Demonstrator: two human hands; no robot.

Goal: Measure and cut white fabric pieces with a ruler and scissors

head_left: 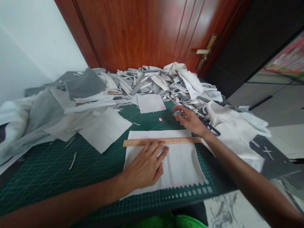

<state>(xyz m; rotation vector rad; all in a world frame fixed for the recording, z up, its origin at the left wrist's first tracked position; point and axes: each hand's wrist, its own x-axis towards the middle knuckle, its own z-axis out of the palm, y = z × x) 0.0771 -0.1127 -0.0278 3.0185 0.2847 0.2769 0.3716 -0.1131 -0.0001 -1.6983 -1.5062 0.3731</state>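
Note:
My left hand lies flat on a ribbed white fabric sheet, with its fingertips at the lower edge of a wooden ruler. The ruler lies across the upper part of the sheet. My right hand hovers beyond the ruler's right end, above a green cutting mat. A thin pale sliver shows at its fingertips, and I cannot tell if it is held. A small pink disc lies on the mat to the left of those fingers.
A second ribbed white piece lies on the mat to the left. A large heap of grey and white fabric scraps rises behind the mat, against a reddish wooden door with a brass handle. White cloth spreads on the right.

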